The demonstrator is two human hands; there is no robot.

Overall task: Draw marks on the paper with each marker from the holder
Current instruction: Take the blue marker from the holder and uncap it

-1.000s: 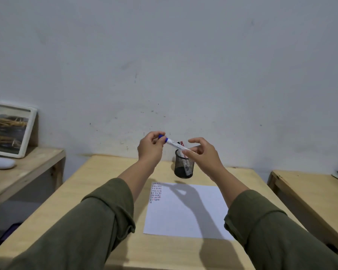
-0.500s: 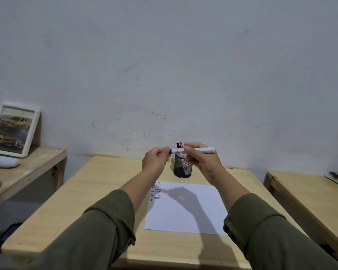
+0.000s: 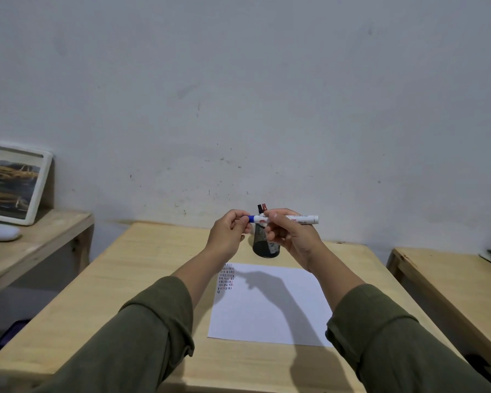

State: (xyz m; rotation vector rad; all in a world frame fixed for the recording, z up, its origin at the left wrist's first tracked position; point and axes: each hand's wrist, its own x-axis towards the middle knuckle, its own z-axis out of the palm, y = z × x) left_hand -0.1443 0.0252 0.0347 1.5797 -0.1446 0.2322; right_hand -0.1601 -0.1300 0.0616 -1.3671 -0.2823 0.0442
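Note:
A white marker (image 3: 301, 218) with a blue cap lies level in the air above the desk. My right hand (image 3: 291, 241) grips its barrel. My left hand (image 3: 229, 236) pinches the blue cap (image 3: 251, 218) at its left end. Behind the hands stands a black mesh holder (image 3: 264, 245) with a black and a red marker (image 3: 262, 207) sticking up. A white paper (image 3: 270, 304) lies on the desk in front, with rows of short black and red marks (image 3: 226, 277) in its top left corner.
The wooden desk (image 3: 131, 293) ends at the grey wall. A lower wooden shelf (image 3: 37, 236) at the left bears a framed picture (image 3: 14, 182) and a white object. Another wooden table (image 3: 451, 282) stands at the right, across a narrow gap.
The marker has turned from slanted to level, and both hands have closed in on it. My left hand now pinches the cap close to my right hand.

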